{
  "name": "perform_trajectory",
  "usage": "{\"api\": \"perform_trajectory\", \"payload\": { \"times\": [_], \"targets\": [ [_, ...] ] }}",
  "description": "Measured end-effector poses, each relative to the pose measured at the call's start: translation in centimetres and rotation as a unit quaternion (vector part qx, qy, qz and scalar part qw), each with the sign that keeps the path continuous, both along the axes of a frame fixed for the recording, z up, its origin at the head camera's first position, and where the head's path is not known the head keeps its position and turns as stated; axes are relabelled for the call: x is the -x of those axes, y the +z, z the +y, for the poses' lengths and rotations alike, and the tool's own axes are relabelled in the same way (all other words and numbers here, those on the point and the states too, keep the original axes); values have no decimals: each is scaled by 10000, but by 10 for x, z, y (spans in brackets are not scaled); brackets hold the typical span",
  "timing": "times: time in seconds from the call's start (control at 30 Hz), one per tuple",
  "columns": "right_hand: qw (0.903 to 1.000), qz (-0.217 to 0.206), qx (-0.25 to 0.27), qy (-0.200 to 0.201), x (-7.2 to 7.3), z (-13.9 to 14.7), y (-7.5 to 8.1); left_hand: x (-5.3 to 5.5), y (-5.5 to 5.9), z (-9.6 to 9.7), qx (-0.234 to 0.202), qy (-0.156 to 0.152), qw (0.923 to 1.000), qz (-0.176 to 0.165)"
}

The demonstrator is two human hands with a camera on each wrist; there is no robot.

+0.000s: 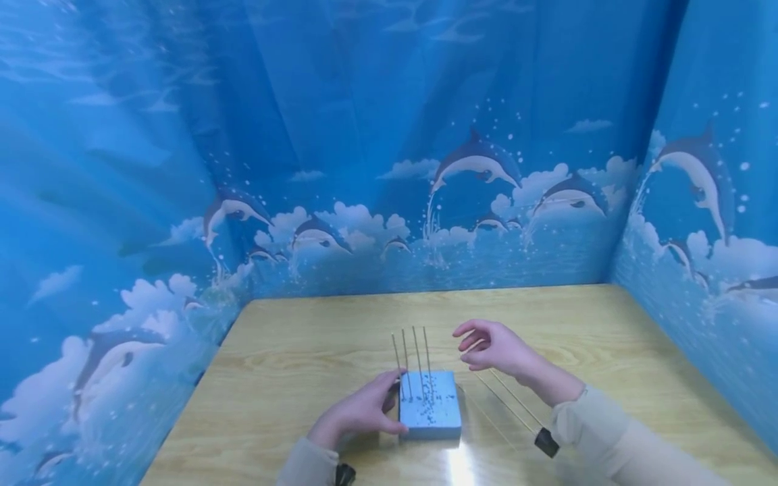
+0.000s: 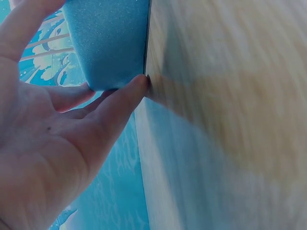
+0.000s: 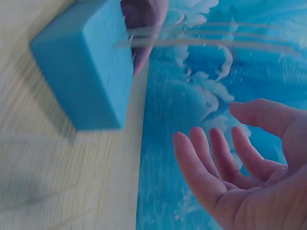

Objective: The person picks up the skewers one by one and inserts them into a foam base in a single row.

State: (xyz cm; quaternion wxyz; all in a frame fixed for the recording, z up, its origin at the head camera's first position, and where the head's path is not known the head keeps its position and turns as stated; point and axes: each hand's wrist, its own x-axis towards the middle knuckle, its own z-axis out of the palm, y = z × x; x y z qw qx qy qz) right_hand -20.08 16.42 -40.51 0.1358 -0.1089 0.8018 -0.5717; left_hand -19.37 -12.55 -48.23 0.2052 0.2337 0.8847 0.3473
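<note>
A light-blue foam block (image 1: 429, 422), its top pitted with small dark holes, sits on the table. Several thin sticks (image 1: 417, 358) stand up from it, mostly toward its left half, leaning slightly. My left hand (image 1: 361, 408) holds the block by its left side, thumb at the near corner and fingers toward the back. In the left wrist view, fingertips touch the side of the block (image 2: 110, 43). Raised to the right of the block, my right hand (image 1: 495, 347) holds nothing, its fingers loosely bent and spread apart.
Several thin sticks (image 1: 504, 403) lie on the wood-grain table (image 1: 292, 358) below the right hand. A small black object (image 1: 546, 443) shows by the right cuff. Blue curtains (image 1: 365, 135) printed with dolphins surround the table at the back and both sides.
</note>
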Motion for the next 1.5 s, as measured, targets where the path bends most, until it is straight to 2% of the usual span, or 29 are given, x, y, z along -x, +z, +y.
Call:
{"api": "perform_trajectory", "payload": {
  "times": [0.27, 0.5, 0.7, 0.93, 1.17, 1.5],
  "targets": [
    [9976, -450, -322, -412, 8, 28, -5, 2, 1, -2, 92, -22, 9999, 65],
    [9951, -701, -491, -502, 10, 50, -14, 0, 1, -2, 64, -90, 9998, 188],
    [9916, -1062, -537, -508, 12, 62, -28, -1, 1, -1, 35, -17, 9999, 96],
    [9847, -1251, -1012, -668, 13, 69, -43, 0, -1, -1, -4, -49, 9999, 108],
    [9804, -1330, -1284, -686, 14, 70, -49, 1, -2, -1, -86, -47, 10000, 13],
    [9736, -1459, -1551, -820, 15, 67, -59, 1, 0, -1, -93, -83, 9999, 71]
  ]
}}
